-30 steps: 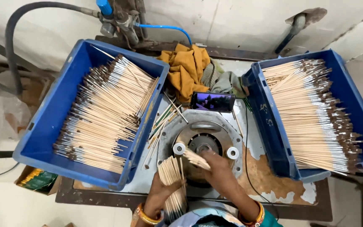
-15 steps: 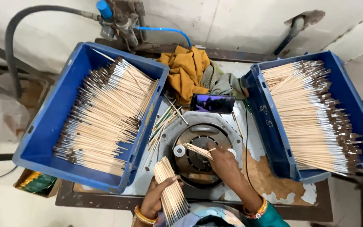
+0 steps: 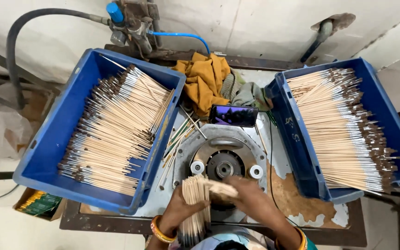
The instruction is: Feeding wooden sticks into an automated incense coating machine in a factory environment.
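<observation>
Brush bundle (image 3: pixel 195 203) upright in left hand (image 3: pixel 178 214) grip, right hand (image 3: pixel 251 201) touching top

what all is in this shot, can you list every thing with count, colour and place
blue plastic crate of thin wooden brushes: one, blue, left side of the table
second blue plastic crate of brushes: one, blue, right side
round grey metal machine plate: one, grey, table centre
white rollers: two, white, either side of the machine's hub
mustard cloth: one, yellow-brown, behind the machine
dark phone: one, black with lit screen, just behind the machine plate
loose sticks: several, green and tan, beside the left crate
grey hose: one, top left
bundle of wooden sticks: one, tan, gripped upright
left hand: holds the bundle
right hand: touching the bundle's top
</observation>
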